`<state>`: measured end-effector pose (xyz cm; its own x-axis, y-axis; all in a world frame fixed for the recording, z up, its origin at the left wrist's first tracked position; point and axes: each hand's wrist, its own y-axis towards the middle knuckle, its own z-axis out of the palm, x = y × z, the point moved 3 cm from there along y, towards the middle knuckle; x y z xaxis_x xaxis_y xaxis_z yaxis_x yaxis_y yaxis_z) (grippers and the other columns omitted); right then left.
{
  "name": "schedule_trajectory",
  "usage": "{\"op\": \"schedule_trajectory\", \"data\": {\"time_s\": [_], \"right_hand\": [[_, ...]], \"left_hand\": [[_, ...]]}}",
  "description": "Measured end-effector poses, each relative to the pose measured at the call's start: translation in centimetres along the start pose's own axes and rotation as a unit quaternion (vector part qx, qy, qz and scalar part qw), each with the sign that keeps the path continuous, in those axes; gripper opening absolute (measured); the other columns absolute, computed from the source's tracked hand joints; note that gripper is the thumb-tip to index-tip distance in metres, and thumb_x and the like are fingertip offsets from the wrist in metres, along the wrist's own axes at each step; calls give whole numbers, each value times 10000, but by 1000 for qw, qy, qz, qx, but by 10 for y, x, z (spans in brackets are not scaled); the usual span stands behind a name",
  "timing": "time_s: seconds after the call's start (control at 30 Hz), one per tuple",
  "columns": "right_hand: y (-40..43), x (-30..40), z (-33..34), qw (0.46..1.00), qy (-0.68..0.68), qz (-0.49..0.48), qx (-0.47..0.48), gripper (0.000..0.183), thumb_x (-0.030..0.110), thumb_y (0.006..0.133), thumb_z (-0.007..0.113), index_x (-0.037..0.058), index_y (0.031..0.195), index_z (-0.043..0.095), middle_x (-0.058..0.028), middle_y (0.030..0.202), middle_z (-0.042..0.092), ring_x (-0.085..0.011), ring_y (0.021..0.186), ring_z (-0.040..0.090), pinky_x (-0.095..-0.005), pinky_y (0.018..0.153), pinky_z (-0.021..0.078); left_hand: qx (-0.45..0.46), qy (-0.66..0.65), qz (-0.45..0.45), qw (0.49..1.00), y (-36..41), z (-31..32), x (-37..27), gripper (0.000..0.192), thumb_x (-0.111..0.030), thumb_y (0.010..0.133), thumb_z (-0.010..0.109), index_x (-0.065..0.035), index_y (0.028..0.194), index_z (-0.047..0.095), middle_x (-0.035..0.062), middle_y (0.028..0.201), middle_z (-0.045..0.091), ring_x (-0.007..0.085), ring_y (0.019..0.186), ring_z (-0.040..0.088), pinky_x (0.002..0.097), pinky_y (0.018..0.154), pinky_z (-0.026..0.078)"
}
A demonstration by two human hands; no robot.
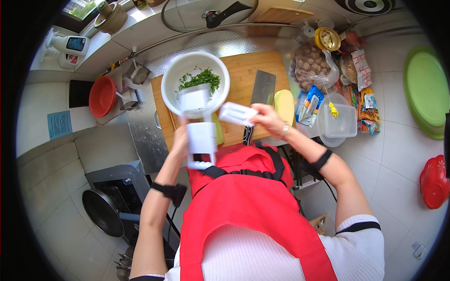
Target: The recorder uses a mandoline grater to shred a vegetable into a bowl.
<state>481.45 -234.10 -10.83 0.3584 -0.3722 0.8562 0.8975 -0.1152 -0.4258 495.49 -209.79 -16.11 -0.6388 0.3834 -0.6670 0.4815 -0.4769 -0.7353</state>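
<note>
My left hand [180, 138] grips a white plastic grater frame [201, 138], blurred, which slants over the near rim of a white bowl [167, 89]. Chopped green herbs [201, 80] lie in the bowl. In my right hand [268, 118] is a white grating plate [237, 113] with rows of holes, held apart from the frame. A cleaver [263, 87] rests on the wooden cutting board [242, 65], its black handle towards me. To its right lies a pale yellow-green vegetable piece [284, 105]. Another pale green piece [218, 131] is partly hidden behind the frame.
Right of the board are a bag of walnuts [311, 66], several packets [311, 105] and a clear plastic container [337, 121]. A red bowl [102, 96] stands at the left, with a frying pan [102, 213] lower down. A glass lid [186, 14] leans at the back.
</note>
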Motion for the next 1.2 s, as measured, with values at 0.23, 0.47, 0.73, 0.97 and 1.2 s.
{"op": "schedule_trajectory", "data": {"time_s": [0.23,0.47,0.73,0.97,1.2], "right_hand": [[-23,16,-75,995,-81,15,-62,151,176,816,621,47,822,543,-21,758,586,-74,694,550,-201,629,432],[73,-34,-91,966,15,55,-253,185,241,870,561,71,874,487,-41,683,594,-93,549,546,-216,491,463],[99,-17,-107,856,-329,101,-386,339,332,782,643,23,865,531,-106,687,606,-208,604,588,-310,529,480],[59,-11,29,993,-97,62,39,264,267,824,614,20,917,620,-63,827,641,-114,721,607,-248,605,504],[33,-30,47,979,32,194,51,241,184,769,696,25,898,567,-47,843,625,-118,765,603,-238,683,504]], "left_hand": [[-69,-112,-70,989,-3,-47,15,678,-551,911,181,-8,1189,477,133,1023,606,247,924,615,396,825,503],[-11,-37,-31,999,10,-28,-24,669,-542,916,197,6,1213,441,135,1057,594,234,942,610,372,831,506],[19,-67,0,998,23,-8,-41,666,-530,919,170,4,1233,416,149,1087,580,242,957,604,389,844,503],[-6,-57,-14,998,25,5,-22,672,-541,916,186,5,1213,442,142,1092,582,229,962,603,373,853,491],[-3,-73,-28,997,17,18,-17,659,-520,926,160,2,1222,434,144,1099,574,231,973,597,364,865,484]]}}
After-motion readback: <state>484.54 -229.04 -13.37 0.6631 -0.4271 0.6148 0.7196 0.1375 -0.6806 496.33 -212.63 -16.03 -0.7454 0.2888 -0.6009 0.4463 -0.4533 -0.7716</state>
